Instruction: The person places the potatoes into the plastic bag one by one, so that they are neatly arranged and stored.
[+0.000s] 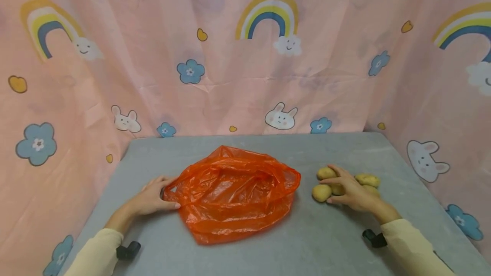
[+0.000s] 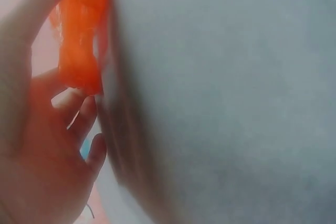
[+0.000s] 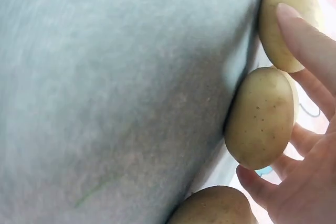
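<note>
An orange-red plastic bag (image 1: 234,216) lies spread on the table, its mouth loosely gaping. At the bag's left end, my left hand (image 1: 151,197) touches the plastic with thumb and fingers spread apart; the left wrist view shows the bag's edge (image 2: 81,51) between them. To the right of the bag, my right hand (image 1: 353,191) reaches over a group of several potatoes. Its thumb and index finger bend round the nearest-left potato (image 1: 320,193), the upper potato (image 3: 270,30) in the right wrist view. Another potato (image 3: 260,119) sits beside its fingers.
More potatoes lie by the right hand, including one at the back left (image 1: 325,173) and one at the right (image 1: 367,179). The grey table (image 1: 276,254) ends at a pink patterned curtain (image 1: 230,105), which also hangs along both sides.
</note>
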The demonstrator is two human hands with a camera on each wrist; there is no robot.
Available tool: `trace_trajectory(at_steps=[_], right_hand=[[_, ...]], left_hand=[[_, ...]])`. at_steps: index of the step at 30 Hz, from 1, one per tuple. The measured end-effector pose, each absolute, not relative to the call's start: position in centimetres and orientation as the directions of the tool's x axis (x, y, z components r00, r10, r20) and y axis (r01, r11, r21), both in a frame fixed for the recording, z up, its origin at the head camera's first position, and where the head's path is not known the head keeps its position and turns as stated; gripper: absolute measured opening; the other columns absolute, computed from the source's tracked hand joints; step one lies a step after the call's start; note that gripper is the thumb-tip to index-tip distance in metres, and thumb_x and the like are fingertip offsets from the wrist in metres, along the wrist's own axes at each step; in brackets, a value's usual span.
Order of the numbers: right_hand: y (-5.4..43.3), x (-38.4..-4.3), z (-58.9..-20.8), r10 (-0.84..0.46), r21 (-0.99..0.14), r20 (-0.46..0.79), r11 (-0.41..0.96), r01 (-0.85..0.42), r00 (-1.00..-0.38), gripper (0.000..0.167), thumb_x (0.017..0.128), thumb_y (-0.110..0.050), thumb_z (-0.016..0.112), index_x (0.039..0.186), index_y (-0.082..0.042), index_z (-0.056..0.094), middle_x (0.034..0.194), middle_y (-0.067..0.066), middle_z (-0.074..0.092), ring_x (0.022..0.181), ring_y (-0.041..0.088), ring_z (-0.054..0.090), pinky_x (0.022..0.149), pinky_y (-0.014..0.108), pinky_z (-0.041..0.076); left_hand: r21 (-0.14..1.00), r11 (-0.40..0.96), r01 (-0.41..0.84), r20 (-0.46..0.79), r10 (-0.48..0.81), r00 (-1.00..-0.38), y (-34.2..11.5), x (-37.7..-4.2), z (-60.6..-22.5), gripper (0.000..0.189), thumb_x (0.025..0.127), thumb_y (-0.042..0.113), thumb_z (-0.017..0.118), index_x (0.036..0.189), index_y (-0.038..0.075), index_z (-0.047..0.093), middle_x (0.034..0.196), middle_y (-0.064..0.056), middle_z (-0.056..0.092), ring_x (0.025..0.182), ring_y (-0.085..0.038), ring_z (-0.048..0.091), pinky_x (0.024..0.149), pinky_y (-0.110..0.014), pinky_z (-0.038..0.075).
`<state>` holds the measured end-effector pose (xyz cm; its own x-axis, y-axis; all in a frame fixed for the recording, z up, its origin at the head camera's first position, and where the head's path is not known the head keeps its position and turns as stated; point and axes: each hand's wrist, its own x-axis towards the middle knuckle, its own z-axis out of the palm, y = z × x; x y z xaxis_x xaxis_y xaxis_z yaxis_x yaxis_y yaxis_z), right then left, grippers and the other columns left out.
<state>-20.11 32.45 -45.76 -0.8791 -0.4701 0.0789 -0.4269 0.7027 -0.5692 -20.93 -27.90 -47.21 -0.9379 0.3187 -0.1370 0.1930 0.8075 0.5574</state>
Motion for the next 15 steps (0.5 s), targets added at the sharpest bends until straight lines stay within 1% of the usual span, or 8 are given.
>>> trace_trajectory(at_steps=[2,7,10,15], right_hand=[[32.23,-20.19,-45.85,-0.464,-0.558,0.080,0.712,-0.426,-0.882,0.050,0.080,-0.022,0.085,0.122,-0.001,0.071,0.152,0.040,0.031,0.138,0.061,0.025,0.102,0.080,0.023],[31.85,-20.22,-45.73,-0.448,-0.538,0.055,0.740,-0.405,-0.892,0.053,0.078,-0.028,0.086,0.123,-0.005,0.072,0.155,0.036,0.030,0.141,0.058,0.023,0.103,0.080,0.022],[31.69,-20.20,-45.64,-0.446,-0.533,0.054,0.744,-0.404,-0.894,0.052,0.078,-0.030,0.087,0.122,-0.007,0.073,0.155,0.036,0.031,0.141,0.058,0.022,0.103,0.081,0.022],[31.60,-20.19,-45.83,-0.431,-0.549,0.063,0.739,-0.392,-0.900,0.048,0.077,-0.030,0.087,0.118,-0.007,0.074,0.155,0.034,0.033,0.142,0.058,0.021,0.104,0.081,0.019]], left_hand=[[0.545,0.817,0.192,-0.122,0.303,-0.945,-27.76,-20.75,-47.30,0.092,0.078,0.054,0.080,0.151,0.010,0.048,0.142,-0.015,0.051,0.128,-0.036,0.044,0.102,-0.066,0.039],[0.542,0.818,0.195,-0.111,0.299,-0.948,-27.65,-20.47,-47.23,0.092,0.077,0.055,0.080,0.151,0.009,0.048,0.142,-0.016,0.051,0.129,-0.037,0.044,0.103,-0.065,0.036],[0.552,0.810,0.199,-0.115,0.310,-0.944,-27.74,-20.42,-47.19,0.091,0.078,0.053,0.080,0.151,0.011,0.048,0.141,-0.015,0.051,0.129,-0.035,0.044,0.103,-0.065,0.035],[0.563,0.806,0.183,-0.138,0.310,-0.941,-27.99,-20.39,-47.28,0.090,0.079,0.052,0.080,0.152,0.012,0.046,0.141,-0.014,0.050,0.128,-0.034,0.043,0.101,-0.063,0.038]])
